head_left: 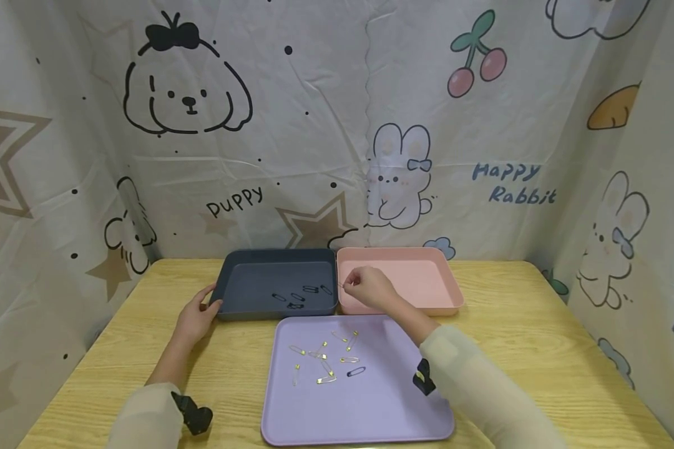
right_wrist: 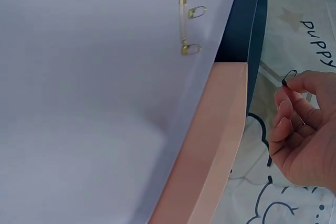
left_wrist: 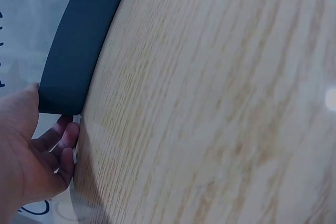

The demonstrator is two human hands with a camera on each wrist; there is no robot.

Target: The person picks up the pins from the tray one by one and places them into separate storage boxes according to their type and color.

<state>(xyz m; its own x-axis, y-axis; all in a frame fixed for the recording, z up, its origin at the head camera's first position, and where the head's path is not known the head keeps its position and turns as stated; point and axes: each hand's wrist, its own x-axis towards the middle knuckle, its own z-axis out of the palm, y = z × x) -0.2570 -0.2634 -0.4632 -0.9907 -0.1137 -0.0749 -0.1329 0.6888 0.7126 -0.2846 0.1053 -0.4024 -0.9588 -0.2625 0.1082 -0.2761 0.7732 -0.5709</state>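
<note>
Basically, R hand [head_left: 371, 287] pinches a dark safety pin [right_wrist: 285, 81] btwn thumb & fingertip, near where pink tray [head_left: 421, 280] meets dark tray [head_left: 258, 274]; thin wire suits a small grip. L hand [head_left: 196, 317] holds dark tray's corner, prob. to steady it. Matte, high-walled, it contains black pins [head_left: 297, 297]. Flat lilac tray [head_left: 371, 415] spreads gold pins [head_left: 349, 360] + 1 dark, prob. for easy pickup. Bench [head_left: 236, 374]: wood-grained.

Soft, even light washed over the curtain [head_left: 326, 137] in the head view, and there it was, a white glare on the tabletop [left_wrist: 220, 98] at the left-wrist picture's right edge! The dark tray [left_wrist: 73, 51] bowed with lens distortion; in the right-wrist view, faint shadows smudged the lilac tray [right_wrist: 94, 103], its safety pins [right_wrist: 184, 20] slightly soft.
</note>
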